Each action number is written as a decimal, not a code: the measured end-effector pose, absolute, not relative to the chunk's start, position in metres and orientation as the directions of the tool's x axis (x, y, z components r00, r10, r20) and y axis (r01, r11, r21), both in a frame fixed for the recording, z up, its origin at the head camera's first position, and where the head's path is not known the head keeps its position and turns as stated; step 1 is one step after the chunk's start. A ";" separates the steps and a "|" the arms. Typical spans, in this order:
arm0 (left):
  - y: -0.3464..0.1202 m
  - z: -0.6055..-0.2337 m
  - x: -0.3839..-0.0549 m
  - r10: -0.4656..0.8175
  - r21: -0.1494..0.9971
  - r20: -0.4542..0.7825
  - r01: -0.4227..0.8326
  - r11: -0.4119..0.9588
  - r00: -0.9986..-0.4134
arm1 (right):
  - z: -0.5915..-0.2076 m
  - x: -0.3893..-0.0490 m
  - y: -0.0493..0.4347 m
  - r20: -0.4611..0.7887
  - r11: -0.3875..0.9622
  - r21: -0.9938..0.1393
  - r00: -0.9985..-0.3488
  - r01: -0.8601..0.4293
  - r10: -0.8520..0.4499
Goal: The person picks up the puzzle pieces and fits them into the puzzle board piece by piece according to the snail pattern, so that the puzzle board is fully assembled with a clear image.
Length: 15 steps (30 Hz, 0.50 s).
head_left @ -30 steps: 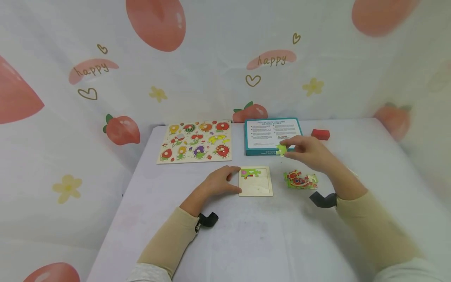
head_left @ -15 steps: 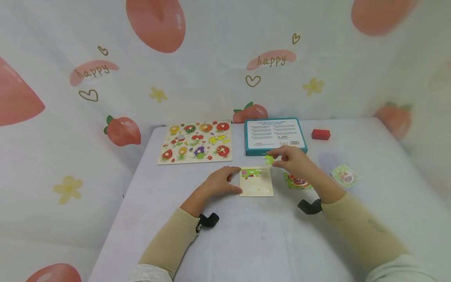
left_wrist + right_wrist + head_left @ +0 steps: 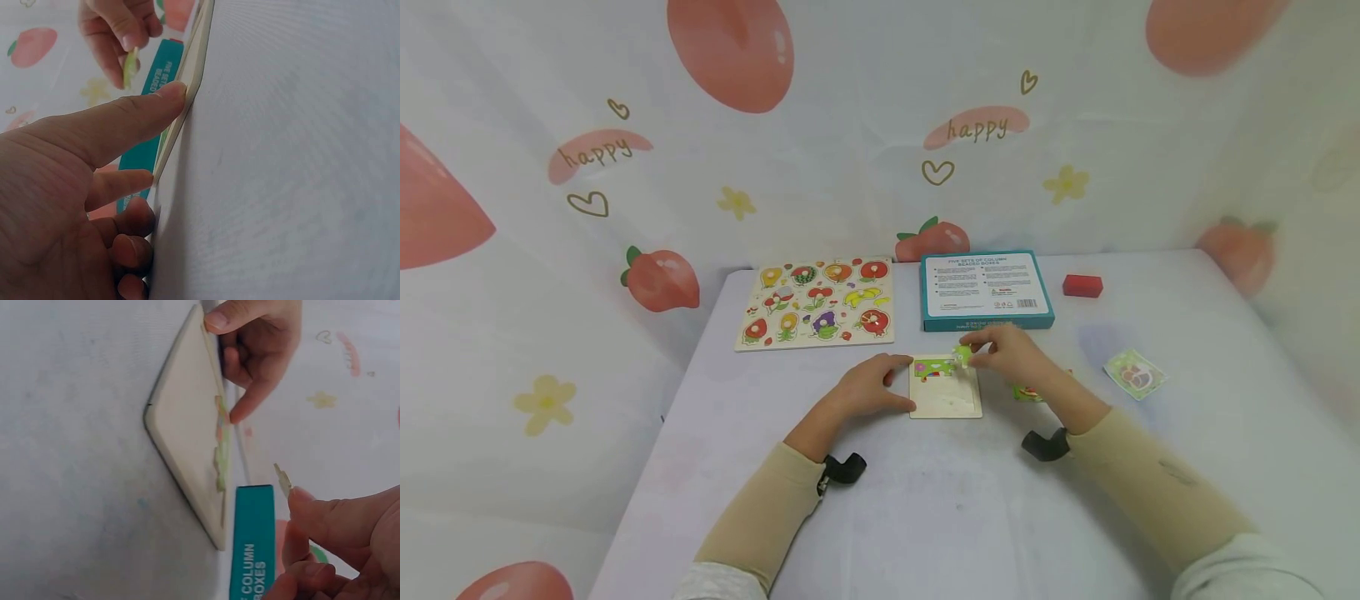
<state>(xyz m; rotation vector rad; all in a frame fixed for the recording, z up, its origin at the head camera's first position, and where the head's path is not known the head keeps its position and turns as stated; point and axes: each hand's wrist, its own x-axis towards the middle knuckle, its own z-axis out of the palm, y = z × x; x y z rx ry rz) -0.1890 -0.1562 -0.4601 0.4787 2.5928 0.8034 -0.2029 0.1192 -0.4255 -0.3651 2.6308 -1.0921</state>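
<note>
My right hand (image 3: pixel 1009 358) pinches a green jigsaw piece (image 3: pixel 961 357) between thumb and forefinger. It holds this piece above the upper right part of a small square wooden puzzle tray (image 3: pixel 943 403). In the right wrist view the piece (image 3: pixel 284 480) is seen edge-on, apart from the tray. A joined strip of green picture pieces (image 3: pixel 931 367) lies along the tray's far edge, from the left corner. My left hand (image 3: pixel 868 387) rests at the tray's left side, thumb (image 3: pixel 164 100) at the near corner and straight forefinger at the far one; its other fingers are curled.
A heap of loose pieces (image 3: pixel 1027 393) lies right of the tray, partly hidden under my right forearm. Farther right is a picture card (image 3: pixel 1135 375). Behind stand a fruit peg board (image 3: pixel 816 302), a teal-edged box (image 3: pixel 987 292) and a red block (image 3: pixel 1082 286).
My right hand has carried the green piece left and toward me, from in front of the box to over the tray. The picture card has come into view. The left hand stays put.
</note>
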 end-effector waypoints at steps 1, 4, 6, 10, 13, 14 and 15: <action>-0.156 -0.460 -0.189 0.424 0.595 -0.255 0.205 0.777 -0.869 | -0.427 -0.203 0.118 -0.159 0.688 -0.716 -0.932 -0.117 -0.325; -0.157 -0.460 -0.189 0.426 0.600 -0.251 0.205 0.773 -0.869 | -0.433 -0.205 0.116 -0.194 0.702 -0.706 -0.928 -0.092 -0.317; -0.157 -0.460 -0.189 0.427 0.602 -0.248 0.207 0.771 -0.869 | -0.437 -0.206 0.115 -0.218 0.706 -0.705 -0.926 -0.070 -0.309; -0.157 -0.461 -0.189 0.428 0.599 -0.245 0.212 0.773 -0.870 | -0.441 -0.205 0.113 -0.263 0.701 -0.712 -0.917 -0.024 -0.299; -0.157 -0.461 -0.189 0.428 0.596 -0.244 0.214 0.774 -0.870 | -0.441 -0.204 0.111 -0.280 0.694 -0.720 -0.913 -0.005 -0.297; -0.157 -0.461 -0.189 0.428 0.596 -0.243 0.214 0.774 -0.870 | -0.442 -0.205 0.111 -0.283 0.694 -0.720 -0.912 -0.003 -0.297; -0.157 -0.461 -0.189 0.427 0.596 -0.244 0.212 0.774 -0.871 | -0.442 -0.205 0.110 -0.286 0.697 -0.717 -0.911 -0.001 -0.296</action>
